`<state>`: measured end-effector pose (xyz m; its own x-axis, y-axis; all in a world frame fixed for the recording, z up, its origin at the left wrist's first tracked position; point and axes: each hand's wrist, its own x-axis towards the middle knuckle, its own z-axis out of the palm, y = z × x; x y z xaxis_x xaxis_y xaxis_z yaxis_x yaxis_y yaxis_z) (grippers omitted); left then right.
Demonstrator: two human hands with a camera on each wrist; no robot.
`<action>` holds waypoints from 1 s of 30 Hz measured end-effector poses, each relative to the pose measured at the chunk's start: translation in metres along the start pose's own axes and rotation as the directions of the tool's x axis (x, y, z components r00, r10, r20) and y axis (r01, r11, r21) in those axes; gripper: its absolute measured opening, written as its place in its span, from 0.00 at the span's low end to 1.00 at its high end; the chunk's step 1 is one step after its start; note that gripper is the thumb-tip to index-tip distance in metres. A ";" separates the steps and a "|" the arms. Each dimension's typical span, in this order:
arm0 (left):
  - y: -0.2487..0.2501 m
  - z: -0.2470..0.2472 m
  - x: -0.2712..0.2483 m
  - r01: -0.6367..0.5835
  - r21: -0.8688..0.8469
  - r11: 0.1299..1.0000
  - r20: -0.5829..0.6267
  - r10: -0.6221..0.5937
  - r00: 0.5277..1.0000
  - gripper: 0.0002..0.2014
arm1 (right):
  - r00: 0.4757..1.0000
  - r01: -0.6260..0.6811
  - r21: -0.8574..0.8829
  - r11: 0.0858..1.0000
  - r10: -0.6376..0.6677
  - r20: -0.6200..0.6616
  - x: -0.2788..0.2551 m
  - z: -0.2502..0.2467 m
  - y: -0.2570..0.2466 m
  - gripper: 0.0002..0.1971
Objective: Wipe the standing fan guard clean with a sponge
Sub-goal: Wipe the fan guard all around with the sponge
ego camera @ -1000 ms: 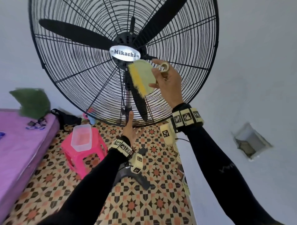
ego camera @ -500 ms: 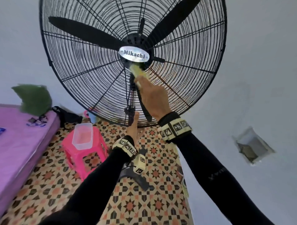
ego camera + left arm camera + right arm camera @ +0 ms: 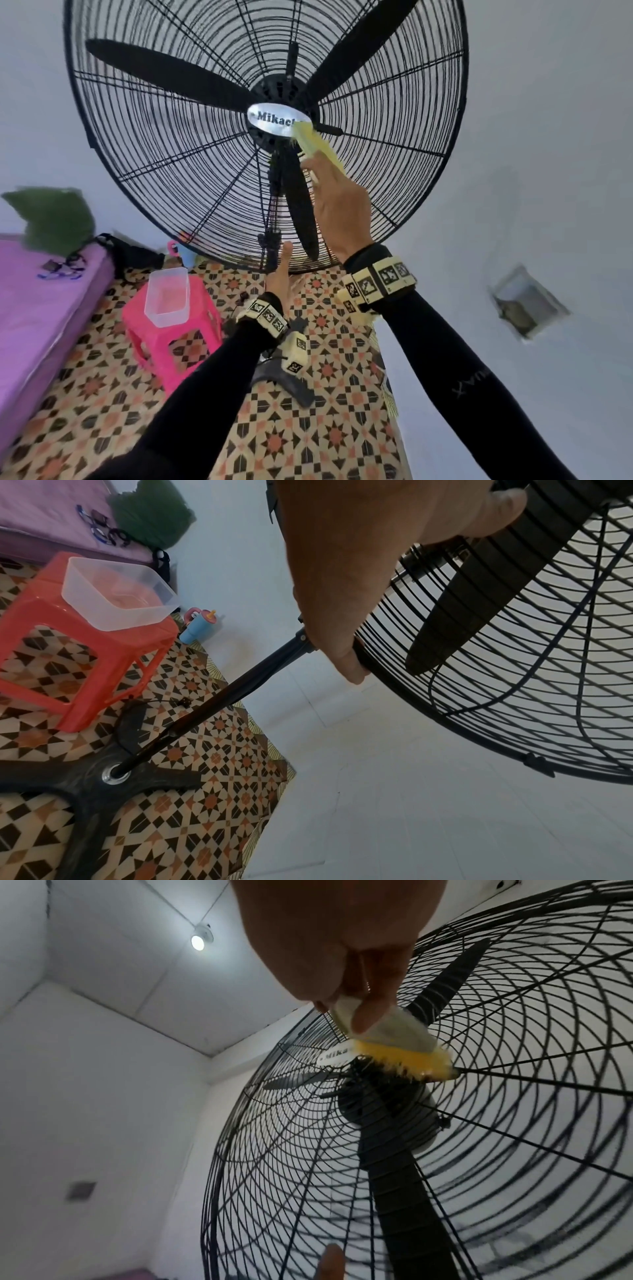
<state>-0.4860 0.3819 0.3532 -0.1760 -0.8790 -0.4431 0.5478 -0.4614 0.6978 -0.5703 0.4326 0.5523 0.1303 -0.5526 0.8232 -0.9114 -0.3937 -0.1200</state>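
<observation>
A big black wire fan guard (image 3: 191,178) fills the upper head view, with a silver "Mikachi" badge (image 3: 270,120) at its centre. My right hand (image 3: 337,202) grips a yellow-green sponge (image 3: 313,142) and presses it on the guard just right of the badge. In the right wrist view the sponge (image 3: 397,1045) lies yellow side against the wires (image 3: 308,1150), partly covering the badge. My left hand (image 3: 281,274) grips the guard's bottom rim (image 3: 394,680), fingers curled round it by the pole (image 3: 219,704).
A pink plastic stool (image 3: 178,329) with a clear tub (image 3: 168,296) stands left on the patterned tile floor. A purple bed (image 3: 37,301) lies further left. The fan's black base (image 3: 85,791) sits below. A white wall (image 3: 534,171) is close on the right.
The right hand has turned the sponge from facing me onto the guard, then slid it up and right beside the badge. The left hand has stayed on the bottom rim.
</observation>
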 end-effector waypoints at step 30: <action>-0.008 -0.011 0.029 0.023 0.062 0.998 -0.042 -0.021 0.999 0.66 | 0.974 -0.220 0.068 0.973 0.223 -0.039 -0.062 0.008 0.019 0.11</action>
<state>-0.4863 0.3615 0.3289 -0.1531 -0.8635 -0.4805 0.4921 -0.4883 0.7207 -0.5928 0.4532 0.4946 -0.0915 -0.5971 0.7969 -0.8888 -0.3119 -0.3358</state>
